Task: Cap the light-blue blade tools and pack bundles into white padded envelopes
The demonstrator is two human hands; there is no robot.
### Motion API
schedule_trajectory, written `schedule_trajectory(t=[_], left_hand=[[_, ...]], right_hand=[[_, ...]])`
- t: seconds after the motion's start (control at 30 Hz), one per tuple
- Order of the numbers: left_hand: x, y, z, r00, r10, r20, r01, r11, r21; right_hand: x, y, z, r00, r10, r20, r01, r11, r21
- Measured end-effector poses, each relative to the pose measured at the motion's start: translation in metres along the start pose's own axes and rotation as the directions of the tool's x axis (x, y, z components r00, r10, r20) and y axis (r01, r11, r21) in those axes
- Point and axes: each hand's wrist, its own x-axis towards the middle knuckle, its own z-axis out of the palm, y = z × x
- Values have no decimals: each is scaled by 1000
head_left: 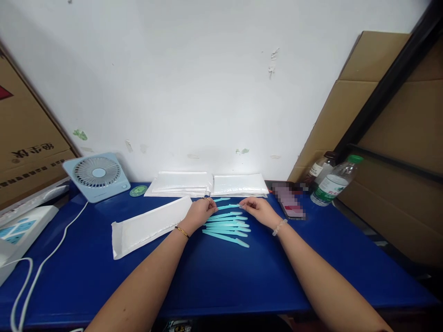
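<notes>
Between my hands is a turquoise eyebrow razor (228,207), held level just above the blue table. My left hand (200,211) pinches its handle end. At the other end, the fingers of my right hand (258,208) close on the tip, where a small clear piece shows. Several more turquoise eyebrow razors (226,226) lie fanned out below, their blade ends pointing right. Another razor (222,199) lies behind the held one, partly hidden by my left hand. A white padded envelope (148,226) rests slantwise left of my left hand.
Stacked white padded envelopes (180,183) lie along the wall. A light-blue fan (98,175) and a power strip (24,235) with white cables stand left. To the right are a phone (290,203), a green-capped bottle (335,182) and a dark-capped bottle (320,168). Cardboard (346,97) flanks the table.
</notes>
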Motion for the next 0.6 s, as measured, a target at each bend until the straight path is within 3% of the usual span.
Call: schedule_trajectory(t=[0.23, 0.4, 0.5, 0.6], left_hand=[[-1, 8, 0, 996, 90, 20, -91, 994, 64], [-5, 10, 3, 987, 139, -85, -120, 973, 199], [-10, 9, 5, 987, 154, 50, -161, 964, 212], [-14, 11, 3, 970, 187, 156, -217, 954, 205]], right_hand=[[-1, -12, 9, 997, 3, 80, -9, 997, 74], [1, -14, 8, 998, -56, 4, 56, 993, -107], [0, -17, 2, 992, -121, -36, 113, 977, -180], [-6, -23, -4, 991, -131, -4, 127, 974, -189]])
